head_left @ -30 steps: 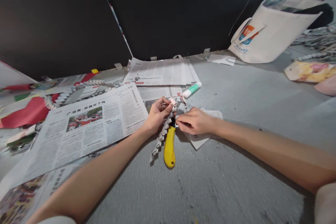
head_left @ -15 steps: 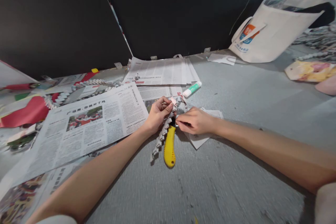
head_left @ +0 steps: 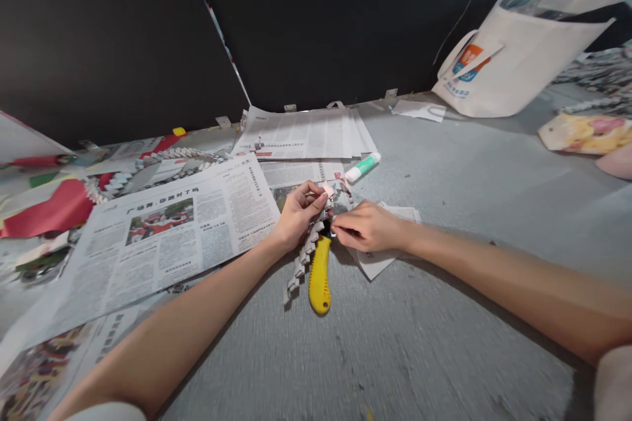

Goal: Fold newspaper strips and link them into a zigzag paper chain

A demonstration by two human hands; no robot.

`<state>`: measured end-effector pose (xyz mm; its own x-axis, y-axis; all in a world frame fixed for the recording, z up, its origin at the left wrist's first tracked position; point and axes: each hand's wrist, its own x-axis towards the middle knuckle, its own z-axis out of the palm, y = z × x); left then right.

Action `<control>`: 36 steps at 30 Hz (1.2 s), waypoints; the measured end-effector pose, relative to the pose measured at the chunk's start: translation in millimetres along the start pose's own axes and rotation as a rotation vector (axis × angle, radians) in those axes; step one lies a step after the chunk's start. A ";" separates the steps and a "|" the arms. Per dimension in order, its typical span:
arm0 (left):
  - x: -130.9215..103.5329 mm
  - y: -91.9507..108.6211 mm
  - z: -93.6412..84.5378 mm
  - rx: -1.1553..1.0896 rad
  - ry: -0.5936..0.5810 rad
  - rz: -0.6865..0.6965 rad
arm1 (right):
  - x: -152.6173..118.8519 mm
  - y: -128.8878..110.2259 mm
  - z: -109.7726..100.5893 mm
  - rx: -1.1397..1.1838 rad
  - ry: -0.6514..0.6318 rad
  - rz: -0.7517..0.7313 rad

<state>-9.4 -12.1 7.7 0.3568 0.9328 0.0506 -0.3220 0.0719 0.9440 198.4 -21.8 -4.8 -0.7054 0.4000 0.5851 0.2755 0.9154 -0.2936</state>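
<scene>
A folded zigzag paper chain (head_left: 302,258) hangs from my left hand (head_left: 299,212), whose thumb and fingers pinch its upper end. Just to the right, my right hand (head_left: 368,226) is closed, fingertips pressed together close to the chain; what they hold, if anything, is hidden. Between the hands and below them lies a yellow-handled utility knife (head_left: 320,276), its dark front end partly covered. Beyond my right hand rests a green and white glue stick (head_left: 363,167). A paper sheet (head_left: 375,263) lies under my right hand.
Printed newspaper (head_left: 197,223) spreads to the left, with a stack of sheets (head_left: 301,135) at the back. Behind stands a dark panel (head_left: 336,26). A white tote bag (head_left: 523,59) sits at the back right. Red paper (head_left: 49,210) and another folded chain (head_left: 118,181) lie far left.
</scene>
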 end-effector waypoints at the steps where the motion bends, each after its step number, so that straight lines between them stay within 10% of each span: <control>1: 0.0 -0.1 0.1 -0.001 -0.002 0.000 | -0.4 0.2 0.3 0.003 0.003 0.000; 14: 1.7 -2.3 -2.3 -0.032 0.038 -0.017 | 6.0 0.2 -10.1 0.388 0.128 0.412; 23: 0.5 0.7 -0.6 -0.006 0.045 -0.022 | 8.4 6.4 -9.9 0.467 -0.179 0.277; 36: 2.3 -0.6 -3.7 0.021 0.038 -0.014 | 13.8 3.2 -12.3 0.419 -0.047 0.378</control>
<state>-11.6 -8.7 6.1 0.3277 0.9444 0.0254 -0.2988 0.0780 0.9511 197.7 -12.8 11.6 -0.6389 0.6855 0.3492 0.2387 0.6082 -0.7570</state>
